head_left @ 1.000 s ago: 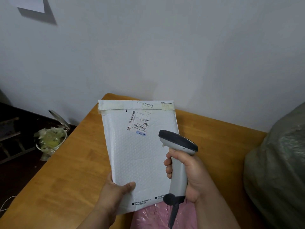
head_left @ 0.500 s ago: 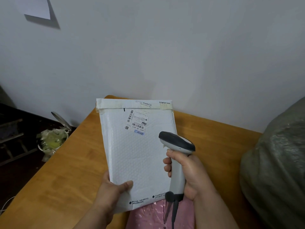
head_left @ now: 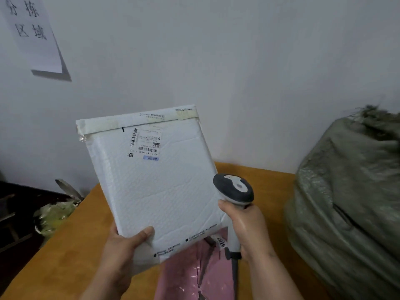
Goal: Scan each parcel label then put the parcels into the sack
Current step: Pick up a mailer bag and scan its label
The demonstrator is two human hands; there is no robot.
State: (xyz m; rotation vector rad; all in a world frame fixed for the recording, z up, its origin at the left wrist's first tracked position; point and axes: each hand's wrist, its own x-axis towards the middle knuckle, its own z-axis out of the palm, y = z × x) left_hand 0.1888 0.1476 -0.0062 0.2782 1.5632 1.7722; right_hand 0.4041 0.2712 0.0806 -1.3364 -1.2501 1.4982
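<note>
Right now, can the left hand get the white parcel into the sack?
Probably yes. The left hand grips the white parcel by its lower edge, lifted off the table; the sack sits to the right, but the right hand with the scanner is between.

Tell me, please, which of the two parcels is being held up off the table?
The white parcel, gripped at its lower corner by the left hand. The pink parcel lies flat on the table beneath.

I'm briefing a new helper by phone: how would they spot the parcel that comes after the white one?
Start at the wooden table, with the big grey-green sack on its right. At the near edge, partly under the white bubble mailer held in the left hand, lies a pink plastic mailer. It is the only pink parcel.
</note>
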